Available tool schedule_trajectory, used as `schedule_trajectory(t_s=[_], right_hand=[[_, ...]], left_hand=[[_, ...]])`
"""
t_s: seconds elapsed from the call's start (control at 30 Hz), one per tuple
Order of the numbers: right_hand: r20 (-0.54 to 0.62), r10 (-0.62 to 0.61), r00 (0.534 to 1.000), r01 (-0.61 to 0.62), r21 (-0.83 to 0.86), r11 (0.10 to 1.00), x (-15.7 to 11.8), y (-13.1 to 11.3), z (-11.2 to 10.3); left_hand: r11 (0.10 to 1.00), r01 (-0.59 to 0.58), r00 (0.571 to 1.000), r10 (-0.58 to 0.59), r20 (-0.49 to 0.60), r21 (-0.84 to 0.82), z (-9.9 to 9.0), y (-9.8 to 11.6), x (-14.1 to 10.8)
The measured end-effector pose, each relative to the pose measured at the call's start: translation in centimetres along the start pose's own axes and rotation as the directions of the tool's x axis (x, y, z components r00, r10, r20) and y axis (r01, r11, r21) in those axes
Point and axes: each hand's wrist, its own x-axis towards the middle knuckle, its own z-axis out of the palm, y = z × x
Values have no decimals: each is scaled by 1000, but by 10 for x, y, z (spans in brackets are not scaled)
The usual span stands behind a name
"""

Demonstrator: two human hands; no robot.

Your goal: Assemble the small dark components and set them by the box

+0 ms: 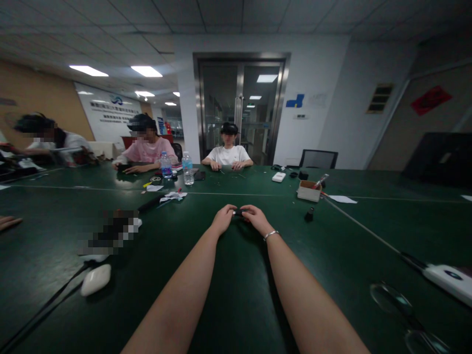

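A small black object (239,213) with a shiny end on its left lies between my two hands, just above the dark green table (236,275). My left hand (222,220) pinches its left end with thumb and fingertips. On the other side, the fingers of my right hand (257,219) are closed on its right end, and a silver bracelet circles that wrist. The object is too small to make out in detail. To the right of my hands a short black item (309,214) rests on the table.
Bottles (188,169) and papers stand left of centre, with a white case (96,280) nearer me. At the right are a small box (309,191), glasses (396,300) and a white device (450,280). Three people sit across the table; another hand (9,222) shows far left.
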Motion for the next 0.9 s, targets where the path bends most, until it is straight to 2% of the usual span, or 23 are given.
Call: schedule_trajectory(t_s=[0.07,0.2,0.37,0.6,0.77,0.9], right_hand=[[3,2,1000,-2,6,1000,0,-1,0],[-9,19,1000,-18,24,1000,0,-1,0],[-4,35,999,-34,45,998,0,0,1],[0,31,1000,-31,44,999,-1,-1,-1],[14,59,998,-60,57,997,1,0,-2],[27,48,998,-49,30,998,3,3,-3]], left_hand=[[1000,21,1000,-21,6,6,0,-1,1],[999,-33,999,33,-17,1,1,-2,3],[998,11,1000,-10,27,-69,1,-3,2],[994,-73,996,70,-51,-75,2,-6,3],[973,-90,991,66,-120,-214,-3,-1,2],[942,-100,992,69,-109,-321,-5,4,1]])
